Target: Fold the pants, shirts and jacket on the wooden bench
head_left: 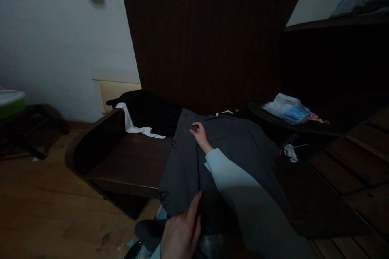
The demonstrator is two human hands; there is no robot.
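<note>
A dark grey garment with black lettering along its left part is spread over the dark wooden bench and down to my lap. Near its far edge, my right hand has thumb and fingertips curled together on the cloth, just left of a lengthwise fold line. My left hand is at the near end, its fingers closed on the fabric and partly hidden. A loose grey end of the garment sticks out to the left of that hand. Plaid cloth shows beneath the garment.
On the bench, a black cloth and a white strip lie to the left. A dark panel rises behind. At right, a shelf holds a plastic packet. A green-and-white container stands far left.
</note>
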